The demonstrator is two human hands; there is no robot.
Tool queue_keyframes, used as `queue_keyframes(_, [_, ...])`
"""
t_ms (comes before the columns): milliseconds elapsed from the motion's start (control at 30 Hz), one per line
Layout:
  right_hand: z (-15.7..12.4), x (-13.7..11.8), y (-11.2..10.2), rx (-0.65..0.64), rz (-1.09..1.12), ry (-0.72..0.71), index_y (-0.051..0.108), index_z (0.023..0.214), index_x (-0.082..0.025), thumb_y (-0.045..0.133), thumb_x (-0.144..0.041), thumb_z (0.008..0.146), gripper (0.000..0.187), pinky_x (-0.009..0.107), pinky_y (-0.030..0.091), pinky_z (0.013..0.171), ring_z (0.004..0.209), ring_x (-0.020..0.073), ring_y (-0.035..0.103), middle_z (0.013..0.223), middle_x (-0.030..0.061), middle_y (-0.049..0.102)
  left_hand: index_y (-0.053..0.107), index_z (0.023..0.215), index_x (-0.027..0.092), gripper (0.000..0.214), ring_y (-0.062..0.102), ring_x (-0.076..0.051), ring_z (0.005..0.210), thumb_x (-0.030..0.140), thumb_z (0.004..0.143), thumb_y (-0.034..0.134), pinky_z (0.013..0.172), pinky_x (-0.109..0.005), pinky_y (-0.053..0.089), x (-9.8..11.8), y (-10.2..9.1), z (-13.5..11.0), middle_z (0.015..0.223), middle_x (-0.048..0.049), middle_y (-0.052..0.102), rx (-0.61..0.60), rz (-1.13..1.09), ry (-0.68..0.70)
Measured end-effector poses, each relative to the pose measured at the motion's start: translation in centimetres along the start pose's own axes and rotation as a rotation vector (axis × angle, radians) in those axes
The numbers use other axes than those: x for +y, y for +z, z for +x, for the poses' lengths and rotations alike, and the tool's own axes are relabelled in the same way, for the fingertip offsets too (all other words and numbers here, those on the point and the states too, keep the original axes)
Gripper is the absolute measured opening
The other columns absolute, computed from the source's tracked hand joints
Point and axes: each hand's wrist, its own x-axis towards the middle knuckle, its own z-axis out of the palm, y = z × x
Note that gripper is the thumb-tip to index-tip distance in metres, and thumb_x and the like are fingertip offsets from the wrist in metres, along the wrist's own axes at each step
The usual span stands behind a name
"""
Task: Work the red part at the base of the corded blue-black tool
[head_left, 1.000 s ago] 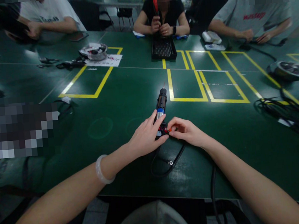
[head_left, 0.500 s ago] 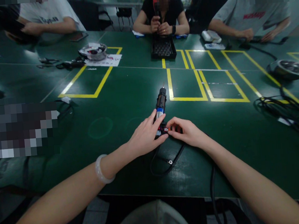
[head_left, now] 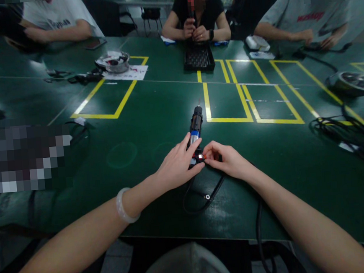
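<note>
- Here, a dark green table (head_left: pixel 156 126) is seen from its near side, with two bare forearms reached in from below.
- A slim black tool (head_left: pixel 197 122) with a blue band is laid near the middle of the table, its thin tip pointed away from the wearer.
- The near part of the tool is held by the left hand (head_left: pixel 176 164); its thumb and forefinger are parted around the end. A pale bracelet (head_left: pixel 123 206) is worn on that wrist.
- A small orange-red piece (head_left: pixel 205 156) is held in a narrow pinch by the right hand (head_left: pixel 226 158), close against the tool's near end. Whether it is joined to the tool cannot be told.
- A black cable (head_left: pixel 217 189) is looped just below the hands, with a small pale ring (head_left: pixel 207 197) beside it.
- Rectangles are marked beyond the tool in yellow tape (head_left: pixel 229 120).
- Three people are seated opposite; by the middle one, a red-and-black object (head_left: pixel 191 3) is held upright above a black tray (head_left: pixel 199 67).
- At far left a metal bowl (head_left: pixel 118 66) is set on white paper (head_left: pixel 137 73); at right, coiled cables (head_left: pixel 336 135) are heaped near another bowl (head_left: pixel 350 90).
</note>
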Motion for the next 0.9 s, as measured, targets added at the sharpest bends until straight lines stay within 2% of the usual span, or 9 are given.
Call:
queue_keyframes(300, [-0.2, -0.1, 0.2, -0.02, -0.016, -0.054, 0.049, 0.111, -0.022, 0.054, -0.011, 0.084, 0.029, 0.027, 0.049, 0.069, 0.075, 0.0137, 0.061, 0.086, 0.0, 0.064, 0.027, 0.157, 0.021, 0.071, 0.04, -0.035, 0.14, 0.048, 0.095, 0.05, 0.109, -0.048, 0.038, 0.4, -0.1, 0.0, 0.163, -0.0197, 0.017, -0.015, 0.011, -0.014])
queue_keyframes(567, [-0.3, -0.2, 0.1, -0.022, -0.103, -0.085, 0.047, 0.113, -0.022, 0.051, -0.008, 0.084, 0.032, 0.027, 0.048, 0.068, 0.074, 0.0137, 0.062, 0.09, 0.0007, 0.065, 0.05, 0.138, 0.027, 0.046, 0.047, -0.034, 0.133, 0.048, 0.098, 0.045, 0.104, -0.051, 0.043, 0.6, -0.2, 0.1, 0.161, -0.0153, 0.025, 0.031, 0.005, -0.023])
queue_keyframes(900, [-0.2, -0.2, 0.3, -0.037, -0.141, -0.072, 0.047, 0.114, -0.021, 0.052, -0.011, 0.085, 0.031, 0.027, 0.047, 0.068, 0.074, 0.0145, 0.061, 0.092, 0.0024, 0.067, 0.057, 0.126, 0.023, 0.035, 0.05, -0.035, 0.129, 0.037, 0.094, 0.053, 0.103, -0.051, 0.043, 1.1, -0.4, 0.4, 0.158, -0.016, 0.03, 0.047, -0.014, -0.057])
